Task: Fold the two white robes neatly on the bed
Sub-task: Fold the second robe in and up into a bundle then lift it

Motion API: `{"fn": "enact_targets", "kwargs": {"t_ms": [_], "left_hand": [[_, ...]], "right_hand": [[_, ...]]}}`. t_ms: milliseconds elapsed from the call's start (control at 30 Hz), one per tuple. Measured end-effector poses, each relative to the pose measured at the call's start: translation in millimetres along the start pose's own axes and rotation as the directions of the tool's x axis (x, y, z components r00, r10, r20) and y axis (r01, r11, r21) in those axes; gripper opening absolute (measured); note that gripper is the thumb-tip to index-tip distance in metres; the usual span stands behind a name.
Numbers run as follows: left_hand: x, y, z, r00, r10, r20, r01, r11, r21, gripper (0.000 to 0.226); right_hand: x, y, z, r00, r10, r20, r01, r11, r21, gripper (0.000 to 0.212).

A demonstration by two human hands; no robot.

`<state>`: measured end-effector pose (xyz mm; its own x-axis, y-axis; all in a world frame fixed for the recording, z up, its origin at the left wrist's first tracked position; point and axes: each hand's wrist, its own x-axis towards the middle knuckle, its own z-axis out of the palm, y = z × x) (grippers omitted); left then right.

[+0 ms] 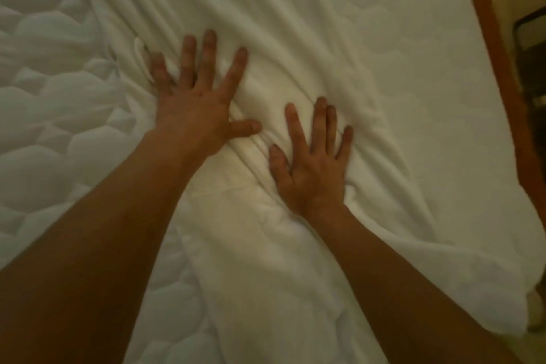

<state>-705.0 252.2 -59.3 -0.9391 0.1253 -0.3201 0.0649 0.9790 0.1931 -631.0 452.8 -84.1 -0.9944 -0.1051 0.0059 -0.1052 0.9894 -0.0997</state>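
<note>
A white robe (266, 23) lies spread and wrinkled across the quilted white bed (44, 133), running from the far left down to the near right. My left hand (195, 103) lies flat on the robe with fingers spread, next to a small fabric loop (140, 59). My right hand (313, 165) presses flat on the cloth a little nearer and to the right, fingers apart. Folds of fabric bunch up between the two hands. Only one robe is distinguishable; a second one cannot be made out.
The bed's right edge runs along an orange-brown wooden frame (496, 53). Beyond it at the far right is a dark object (531, 47) on the floor. The near right corner of the bedding (520, 304) hangs by the edge.
</note>
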Motion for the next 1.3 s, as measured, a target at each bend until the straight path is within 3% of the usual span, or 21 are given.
{"fn": "enact_targets", "kwargs": {"t_ms": [167,233,300,400,533,633,733,833,867,933,1000,1067,1200,1300], "left_hand": [[-80.5,72.4,24.9,0.995,-0.077,-0.068,0.073,0.996,-0.058,0.067],[-137.8,114.7,44.7,0.987,-0.118,-0.111,0.102,0.985,-0.139,0.072],[-188.7,154.0,55.9,0.972,-0.173,-0.159,0.114,0.938,-0.328,0.078],[-247.9,220.8,66.8,0.932,-0.293,-0.215,0.106,0.784,-0.611,0.068],[-286.2,295.7,66.3,0.891,-0.455,-0.001,0.266,0.523,-0.81,0.049],[-291.1,329.5,64.9,0.845,-0.532,0.06,0.293,0.365,-0.884,0.046],[-290.1,346.0,58.1,0.8,-0.6,0.009,0.272,0.349,-0.897,0.035],[-289.1,353.6,58.5,0.846,-0.493,0.204,0.356,0.236,-0.904,0.042],[-289.9,356.4,60.6,0.863,-0.441,0.246,0.376,0.237,-0.896,0.05],[-286.3,360.2,69.8,0.875,-0.428,0.227,0.409,0.4,-0.82,0.066],[-276.3,362.2,76.4,0.815,-0.567,0.119,0.48,0.545,-0.687,0.072],[-271.3,362.1,74.1,0.779,-0.625,0.036,0.482,0.562,-0.672,0.065],[-273.1,380.2,86.5,0.91,-0.405,-0.091,0.317,0.819,-0.478,0.075],[-280.5,404.4,91.1,0.964,-0.26,0.046,0.262,0.918,-0.296,0.082]], "right_hand": [[-2.9,3.0,-8.0,1.0,-0.003,0.028,0.003,1.0,0.013,0.067],[-2.6,5.9,-13.9,0.997,-0.038,0.074,0.035,0.999,0.037,0.068],[-5.9,12.1,-31.0,0.976,-0.139,0.169,0.122,0.987,0.103,0.072],[-42.8,66.6,-78.7,0.888,-0.337,0.313,0.247,0.924,0.292,0.068],[-115.9,184.5,-139.3,0.909,-0.219,0.354,0.128,0.956,0.263,0.056],[-147.3,245.4,-164.7,0.862,-0.193,0.469,0.106,0.973,0.207,0.052],[-177.9,260.9,-183.0,0.928,-0.176,0.328,0.073,0.95,0.303,0.031],[-208.5,244.9,-205.3,0.985,-0.077,0.152,0.0,0.892,0.453,0.015],[-216.7,238.0,-214.4,0.994,-0.029,0.109,-0.028,0.872,0.489,0.011],[-223.8,229.5,-230.1,0.997,0.063,0.049,-0.08,0.831,0.551,0.008],[-222.3,230.7,-239.9,0.99,0.128,0.052,-0.133,0.775,0.618,0.012],[-217.7,233.9,-247.3,0.981,0.182,0.073,-0.184,0.724,0.665,0.017],[-209.1,240.6,-263.7,0.976,0.214,0.044,-0.189,0.728,0.659,0.016],[-201.9,243.3,-280.2,0.973,0.229,0.009,-0.176,0.723,0.668,0.019]]}}
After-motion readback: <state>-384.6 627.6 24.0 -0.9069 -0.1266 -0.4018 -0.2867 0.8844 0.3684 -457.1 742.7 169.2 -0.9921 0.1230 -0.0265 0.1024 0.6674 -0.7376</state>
